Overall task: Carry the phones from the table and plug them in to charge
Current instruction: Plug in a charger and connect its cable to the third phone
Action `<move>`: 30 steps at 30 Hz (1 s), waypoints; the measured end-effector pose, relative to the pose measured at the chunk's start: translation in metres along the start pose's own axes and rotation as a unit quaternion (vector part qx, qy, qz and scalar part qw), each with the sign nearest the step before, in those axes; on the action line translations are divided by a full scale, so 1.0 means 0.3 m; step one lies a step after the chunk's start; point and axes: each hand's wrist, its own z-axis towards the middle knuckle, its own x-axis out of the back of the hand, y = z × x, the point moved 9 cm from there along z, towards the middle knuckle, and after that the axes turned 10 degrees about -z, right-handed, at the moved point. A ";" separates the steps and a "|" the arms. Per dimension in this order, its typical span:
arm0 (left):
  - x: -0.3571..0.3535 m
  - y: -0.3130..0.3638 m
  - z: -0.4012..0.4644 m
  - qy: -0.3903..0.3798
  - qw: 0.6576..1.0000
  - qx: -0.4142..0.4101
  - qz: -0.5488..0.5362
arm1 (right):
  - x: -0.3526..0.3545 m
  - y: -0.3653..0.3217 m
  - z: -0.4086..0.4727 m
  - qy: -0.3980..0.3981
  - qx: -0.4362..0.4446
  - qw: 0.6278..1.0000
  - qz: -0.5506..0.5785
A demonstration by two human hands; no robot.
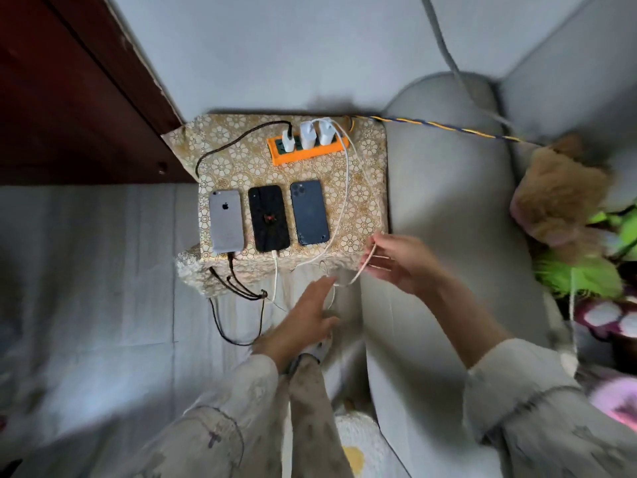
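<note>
— Phones first: where did they lie in the head view?

— Three lay face down in a row on the patterned cloth (362, 188). The silver phone (226, 220) was at nine o'clock of the row, the black phone (268, 218) in the middle, the dark blue phone (309, 213) at three o'clock. An orange power strip (308, 150) sat at twelve o'clock from them with white chargers (312, 132) in it.

— Were any plugged in?

— A dark cable (234, 267) entered the silver phone's near end and a white cable (275, 270) the black one's. Whether anything reached the blue phone, I could not tell.

— And the hands?

— The right hand (401, 262), at four o'clock of the blue phone, pinched a pale cable (358, 270) between thumb and fingers. The left hand (306, 315), at six o'clock of the phones, had its fingers stretched out straight, gripping nothing, tips near that cable's hanging loop.

— Beside them?

— A grey sofa arm (448, 208) at three o'clock.
</note>
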 end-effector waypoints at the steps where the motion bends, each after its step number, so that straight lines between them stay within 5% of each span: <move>1: -0.007 0.025 -0.015 -0.004 1.000 0.002 0.005 | -0.024 -0.024 -0.029 -0.026 -0.003 0.999 0.036; 7: 0.076 0.207 -0.110 0.060 0.997 -0.021 0.045 | -0.069 -0.181 -0.151 -0.104 0.029 0.975 0.196; 11: 0.198 0.349 -0.177 0.144 0.983 -0.033 -0.107 | -0.050 -0.169 -0.192 -0.082 0.095 0.992 0.024; 14: 0.262 0.421 -0.213 0.169 0.928 -0.014 -0.332 | -0.104 -0.072 -0.250 -0.160 0.134 0.967 -0.146; 18: 0.321 0.526 -0.223 0.153 0.814 -0.025 -0.560 | -0.170 0.018 -0.335 -0.225 0.116 0.934 -0.253; 21: 0.352 0.588 -0.225 0.151 0.751 -0.035 -0.642 | -0.141 0.005 -0.365 -0.174 0.156 0.891 -0.390; 25: 0.426 0.614 -0.248 0.187 0.707 -0.062 -0.679 | -0.010 -0.029 -0.358 -0.057 0.159 0.857 -0.487; 27: 0.456 0.580 -0.275 0.227 0.728 -0.042 -0.645 | 0.076 -0.067 -0.374 0.011 0.145 0.853 -0.502; 30: 0.466 0.478 -0.336 0.328 0.815 0.077 -0.472 | 0.124 -0.155 -0.414 0.051 0.194 0.843 -0.498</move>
